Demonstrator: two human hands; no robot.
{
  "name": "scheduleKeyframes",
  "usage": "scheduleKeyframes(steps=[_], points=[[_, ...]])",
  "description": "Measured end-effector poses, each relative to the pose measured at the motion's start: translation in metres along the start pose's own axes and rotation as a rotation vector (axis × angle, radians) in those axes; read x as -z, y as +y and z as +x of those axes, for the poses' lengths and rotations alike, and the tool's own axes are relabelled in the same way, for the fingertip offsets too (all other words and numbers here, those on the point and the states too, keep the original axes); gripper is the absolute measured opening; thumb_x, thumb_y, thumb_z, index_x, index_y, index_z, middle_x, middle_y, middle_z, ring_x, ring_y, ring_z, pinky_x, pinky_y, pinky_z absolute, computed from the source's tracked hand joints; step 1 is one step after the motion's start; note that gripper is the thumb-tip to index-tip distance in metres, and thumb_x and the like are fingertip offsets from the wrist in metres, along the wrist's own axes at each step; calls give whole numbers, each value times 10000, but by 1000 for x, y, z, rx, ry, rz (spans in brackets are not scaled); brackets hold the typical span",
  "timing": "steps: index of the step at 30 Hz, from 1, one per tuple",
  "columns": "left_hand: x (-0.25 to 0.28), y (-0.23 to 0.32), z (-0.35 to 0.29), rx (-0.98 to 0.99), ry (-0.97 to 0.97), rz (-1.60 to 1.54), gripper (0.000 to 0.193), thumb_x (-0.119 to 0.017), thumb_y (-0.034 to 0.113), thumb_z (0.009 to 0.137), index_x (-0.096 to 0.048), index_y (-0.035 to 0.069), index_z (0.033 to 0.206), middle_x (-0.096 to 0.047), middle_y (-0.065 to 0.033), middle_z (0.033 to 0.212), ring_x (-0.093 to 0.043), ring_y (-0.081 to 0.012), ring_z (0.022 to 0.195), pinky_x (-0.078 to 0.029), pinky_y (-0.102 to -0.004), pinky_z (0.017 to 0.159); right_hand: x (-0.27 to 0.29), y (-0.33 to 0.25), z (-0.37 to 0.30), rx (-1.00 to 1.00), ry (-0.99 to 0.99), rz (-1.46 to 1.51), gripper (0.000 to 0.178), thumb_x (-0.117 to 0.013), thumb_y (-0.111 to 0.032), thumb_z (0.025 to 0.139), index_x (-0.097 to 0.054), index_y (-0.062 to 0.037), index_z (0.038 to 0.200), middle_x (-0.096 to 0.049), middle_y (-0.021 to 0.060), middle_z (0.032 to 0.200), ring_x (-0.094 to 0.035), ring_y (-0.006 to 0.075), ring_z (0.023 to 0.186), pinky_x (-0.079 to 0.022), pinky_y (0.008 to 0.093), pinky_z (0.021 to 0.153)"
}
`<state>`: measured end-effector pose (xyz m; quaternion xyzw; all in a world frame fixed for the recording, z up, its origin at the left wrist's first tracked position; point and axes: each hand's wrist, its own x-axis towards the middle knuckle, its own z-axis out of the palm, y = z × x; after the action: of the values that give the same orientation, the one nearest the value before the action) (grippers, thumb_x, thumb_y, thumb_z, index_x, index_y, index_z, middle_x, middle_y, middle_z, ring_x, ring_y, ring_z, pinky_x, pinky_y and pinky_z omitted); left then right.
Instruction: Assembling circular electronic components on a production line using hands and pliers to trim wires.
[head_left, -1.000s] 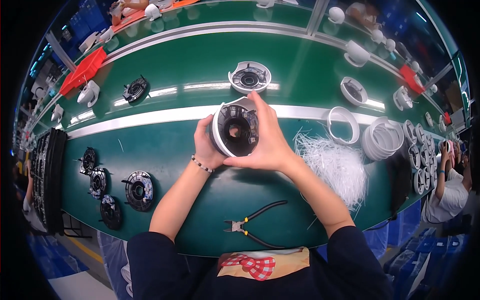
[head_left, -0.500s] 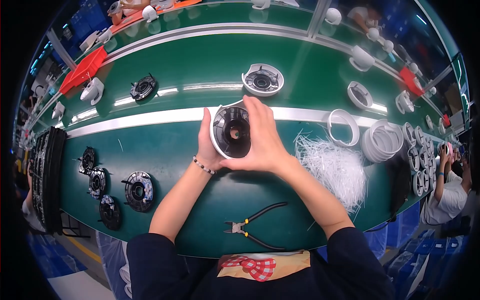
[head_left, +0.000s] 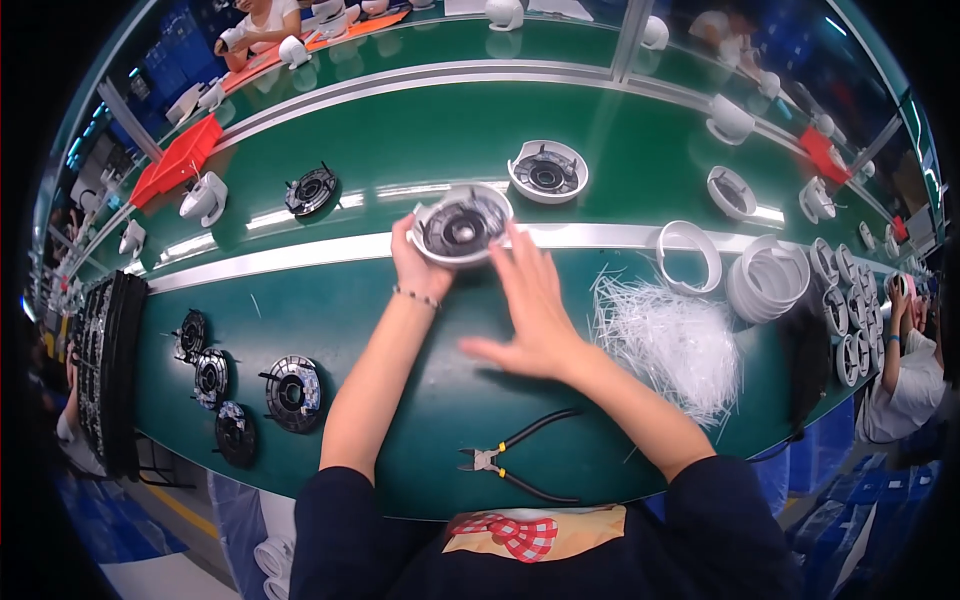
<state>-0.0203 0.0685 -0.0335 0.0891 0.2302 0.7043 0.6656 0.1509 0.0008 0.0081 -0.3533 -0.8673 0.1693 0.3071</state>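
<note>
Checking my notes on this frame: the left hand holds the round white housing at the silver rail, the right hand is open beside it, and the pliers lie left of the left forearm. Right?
Not quite. The head view shows the pliers between the forearms, near the table's front edge. The rest holds: left hand holds the housing, right hand open.

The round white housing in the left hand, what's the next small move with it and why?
Probably set the round white housing down on the belt just past the metal rail. The left hand alone holds it at that rail, the right hand is open and off it, and a similar assembled unit lies on the belt nearby.
</note>
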Motion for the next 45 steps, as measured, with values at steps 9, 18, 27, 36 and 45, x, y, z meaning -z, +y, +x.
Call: scheduleKeyframes(steps=[9,18,27,36,45], points=[[54,89,120,-485,479,1181,358,-495,222,800,-514,10,1088,-610,-100,932,-576,-209,869,-434,-300,752,79,92,-28,12,235,-328,240,-654,-200,649,-603,-55,834,-601,115,862,-552,291,829,-416,370,775],[40,178,107,-957,487,2084,383,-462,114,745,-503,83,1125,-558,-131,1080,-529,-312,978,-420,-387,830,147,223,-41,-142,-49,-469,402,-562,34,602,-563,-38,998,-541,147,1063,-492,306,1003,-404,362,864],[80,202,130,-547,759,2133,658,-670,239,597,-461,82,1201,-544,-181,1098,-531,-295,1005,-411,-344,878,174,183,-34,-157,332,-447,85,-657,-25,673,-588,-3,718,-581,100,671,-561,178,518,-433,249,475],[107,230,153,-501,228,1168,279,-530,109,813,-533,-8,1066,-571,-41,877,-528,-113,797,-426,-244,711,57,81,30,-391,85,199,483,-578,-16,593,-503,-25,1071,-525,216,1025,-521,305,970,-420,408,839],[-11,131,96,-307,-126,788,327,-518,101,798,-493,21,1114,-549,-79,1050,-512,-177,958,-404,-299,824,-124,108,79,-648,771,1361,279,-466,78,712,-541,-67,938,-569,16,761,-546,119,655,-460,262,565]])
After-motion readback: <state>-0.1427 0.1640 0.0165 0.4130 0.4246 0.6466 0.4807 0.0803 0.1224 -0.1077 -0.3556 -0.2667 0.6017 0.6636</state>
